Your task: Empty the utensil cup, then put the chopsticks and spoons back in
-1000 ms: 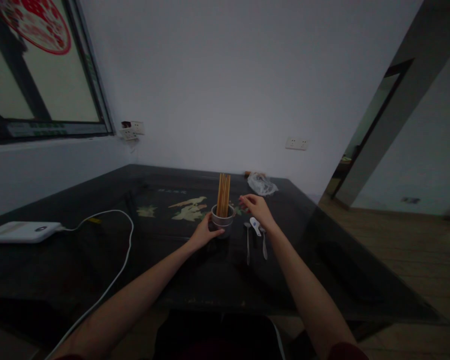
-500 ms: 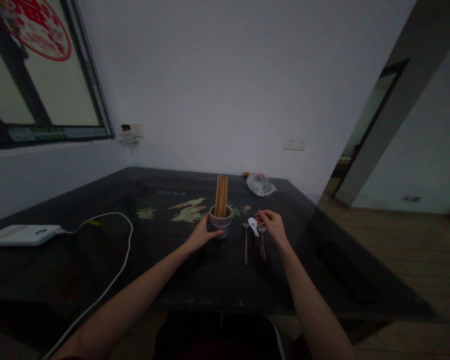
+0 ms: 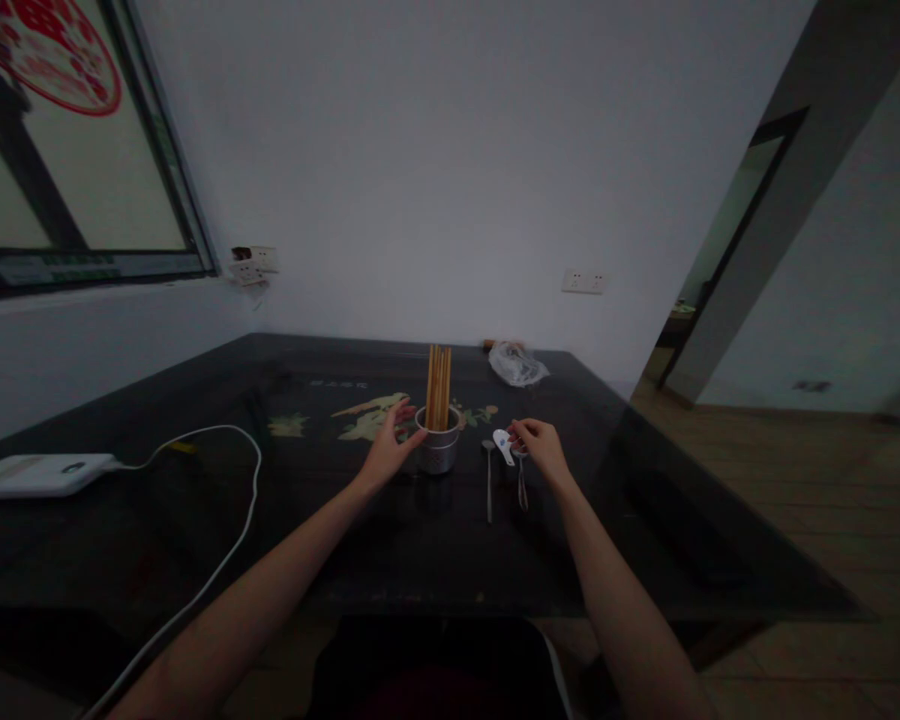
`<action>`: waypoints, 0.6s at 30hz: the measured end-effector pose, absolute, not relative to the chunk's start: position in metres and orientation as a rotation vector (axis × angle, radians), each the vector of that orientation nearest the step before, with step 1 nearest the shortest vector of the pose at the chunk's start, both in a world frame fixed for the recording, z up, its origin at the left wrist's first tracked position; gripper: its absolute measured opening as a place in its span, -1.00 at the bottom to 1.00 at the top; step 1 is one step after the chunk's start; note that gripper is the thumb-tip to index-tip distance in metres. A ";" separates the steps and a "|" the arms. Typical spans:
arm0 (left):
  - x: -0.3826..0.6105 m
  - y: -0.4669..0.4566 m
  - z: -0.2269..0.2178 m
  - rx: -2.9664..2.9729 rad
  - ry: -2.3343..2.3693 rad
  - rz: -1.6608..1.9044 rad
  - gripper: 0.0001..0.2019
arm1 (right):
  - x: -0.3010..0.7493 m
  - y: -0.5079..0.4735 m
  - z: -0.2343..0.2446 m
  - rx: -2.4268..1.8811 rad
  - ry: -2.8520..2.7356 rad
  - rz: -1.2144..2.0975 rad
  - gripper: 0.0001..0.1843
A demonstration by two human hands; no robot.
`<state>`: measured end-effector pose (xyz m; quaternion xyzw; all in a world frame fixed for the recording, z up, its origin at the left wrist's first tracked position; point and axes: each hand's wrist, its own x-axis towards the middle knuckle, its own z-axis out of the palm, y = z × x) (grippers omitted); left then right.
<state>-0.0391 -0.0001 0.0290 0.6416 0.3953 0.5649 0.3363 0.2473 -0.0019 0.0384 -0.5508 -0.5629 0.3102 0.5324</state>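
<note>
A perforated metal cup (image 3: 436, 455) stands upright on the dark table, with several wooden chopsticks (image 3: 438, 388) standing in it. My left hand (image 3: 391, 445) is at the cup's left side, thumb and fingers spread apart around nothing, the thumb close to the rim. To the right of the cup lie a long-handled metal spoon (image 3: 488, 480), a small white spoon (image 3: 504, 445) with a blue mark, and another metal spoon (image 3: 523, 485). My right hand (image 3: 538, 442) pinches at the bowl end of the rightmost metal spoon; its fingers partly hide that bowl.
A crumpled clear plastic bag (image 3: 517, 365) lies at the table's back edge by the wall. On the left, a white device (image 3: 41, 474) has a white cable (image 3: 253, 500) curving over the table. A dark flat object (image 3: 686, 530) lies at the right.
My left hand has let go of the cup and opened, moving slightly left and up. My right hand stays at the rightmost spoon. The whole view has shifted a little.
</note>
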 end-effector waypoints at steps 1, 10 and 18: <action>-0.040 0.000 0.031 1.667 1.019 1.514 -0.39 | 0.248 -0.002 0.038 -1.322 -1.348 0.732 -0.64; -0.048 -0.021 0.060 1.892 1.085 1.826 -0.66 | 0.254 -0.001 0.035 -1.422 -1.410 0.640 -0.73; -0.032 -0.062 0.085 2.517 0.801 1.758 -0.84 | 0.259 -0.001 0.036 -1.608 -1.481 0.565 -0.76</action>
